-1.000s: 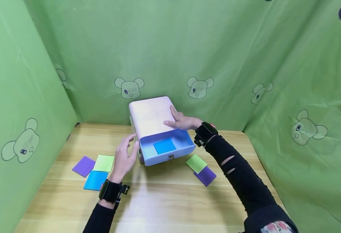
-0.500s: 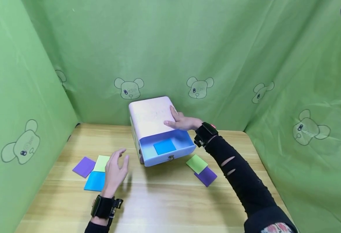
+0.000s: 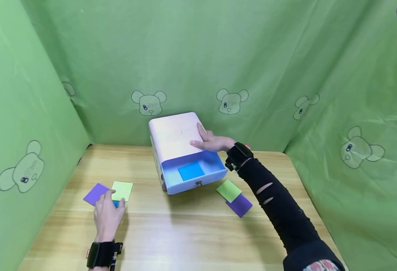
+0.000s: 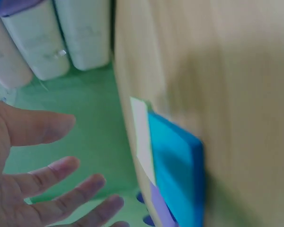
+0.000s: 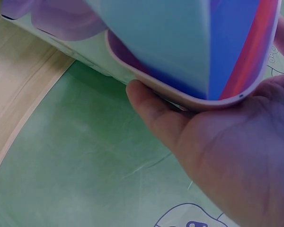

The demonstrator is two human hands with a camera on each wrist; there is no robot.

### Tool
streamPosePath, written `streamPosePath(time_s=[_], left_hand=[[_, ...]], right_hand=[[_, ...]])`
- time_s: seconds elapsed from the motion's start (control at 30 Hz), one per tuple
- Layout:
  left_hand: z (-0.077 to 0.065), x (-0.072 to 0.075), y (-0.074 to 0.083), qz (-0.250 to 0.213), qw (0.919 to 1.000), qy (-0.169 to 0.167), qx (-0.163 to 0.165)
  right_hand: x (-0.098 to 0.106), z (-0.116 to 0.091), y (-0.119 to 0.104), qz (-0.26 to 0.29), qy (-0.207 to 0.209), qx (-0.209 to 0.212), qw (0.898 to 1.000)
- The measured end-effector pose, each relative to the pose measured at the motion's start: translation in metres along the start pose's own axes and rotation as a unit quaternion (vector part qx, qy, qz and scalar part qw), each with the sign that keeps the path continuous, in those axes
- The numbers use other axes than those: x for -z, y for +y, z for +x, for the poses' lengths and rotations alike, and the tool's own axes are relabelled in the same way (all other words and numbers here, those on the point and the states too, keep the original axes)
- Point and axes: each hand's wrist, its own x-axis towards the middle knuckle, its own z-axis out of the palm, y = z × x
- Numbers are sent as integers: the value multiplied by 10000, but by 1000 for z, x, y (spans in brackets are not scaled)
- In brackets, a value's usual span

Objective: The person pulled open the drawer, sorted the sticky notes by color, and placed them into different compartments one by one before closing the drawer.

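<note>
My left hand (image 3: 107,214) hovers with spread fingers above a blue square pad (image 4: 177,165), which looks like sticky notes; in the left wrist view they do not touch. A purple pad (image 3: 95,193) and a light green pad (image 3: 122,190) lie beside it. With my right hand (image 3: 215,142) I hold the right edge of a pale pink storage box (image 3: 174,135), thumb on its top and the other fingers over the side, mostly hidden. The box's blue drawer (image 3: 212,176) is pulled out, and another blue pad (image 3: 191,171) lies inside.
Right of the drawer, a green pad (image 3: 229,190) partly overlaps a purple pad (image 3: 239,205) on the wooden table (image 3: 191,241). Green cloth (image 3: 191,49) hangs behind and at both sides, close behind the box.
My left hand has moved from the box's left side, left and toward me, to above the blue pad. My right hand, the box and the drawer stay put.
</note>
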Motion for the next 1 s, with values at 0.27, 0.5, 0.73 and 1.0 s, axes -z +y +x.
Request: streamPosePath(time_s=[0.27,0.5,0.73,1.0], left_hand=[[-1,7,-20,619,9947,-748,347],[-3,8,-28,714,9900,-1105,510],[-6,11,-30,783,9873,-1266,556],[-8,10,-27,710,9853,-1277,886]], right_hand=[[4,-1,-4,-41,42,37,10000],[5,0,-1,118,105,55,9999],[-1,-3,2,186,33,-17,9998],[-3,-5,4,284,101,97,9995]])
